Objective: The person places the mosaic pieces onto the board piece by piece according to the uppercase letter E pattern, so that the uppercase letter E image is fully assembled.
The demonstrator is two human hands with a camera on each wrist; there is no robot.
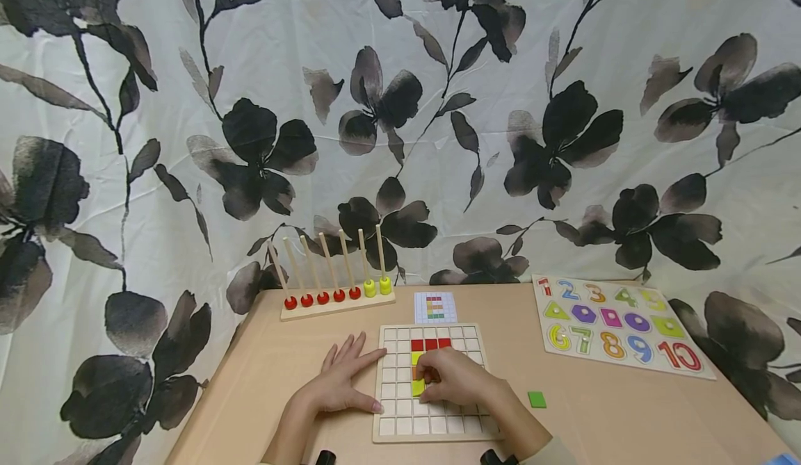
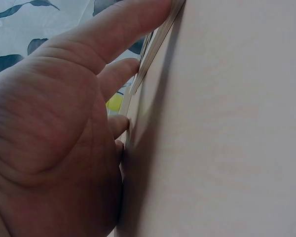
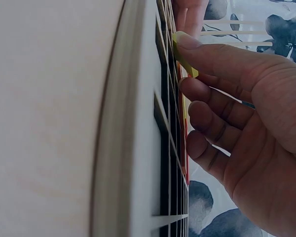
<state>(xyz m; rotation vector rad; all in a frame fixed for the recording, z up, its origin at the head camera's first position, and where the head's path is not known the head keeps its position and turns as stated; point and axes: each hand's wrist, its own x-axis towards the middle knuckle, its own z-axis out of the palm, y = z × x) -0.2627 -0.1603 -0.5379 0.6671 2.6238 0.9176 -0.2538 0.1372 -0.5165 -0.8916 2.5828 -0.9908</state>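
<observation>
A wooden grid board (image 1: 400, 427) with square cells lies in front of me. Three red tiles (image 1: 430, 345) form a row near its top, with a yellow tile (image 1: 416, 358) under the leftmost one and an orange tile, partly covered by my fingers, below that. My right hand (image 1: 459, 379) pinches another yellow square tile (image 3: 185, 59) between thumb and fingers, tilted at the board surface in the right wrist view. With fingers spread and straight, my left hand (image 1: 334, 385) rests along the board's left edge, its thumb and index fingertips touching the frame.
Right of the board lies a loose green tile (image 1: 537, 400). A pattern card (image 1: 447, 308) sits just behind the board. A peg counter (image 1: 338, 306) with red and yellow beads stands back left; a number-and-shape puzzle (image 1: 594, 351) lies at the right. Floral cloth (image 1: 475, 242) hangs behind the table.
</observation>
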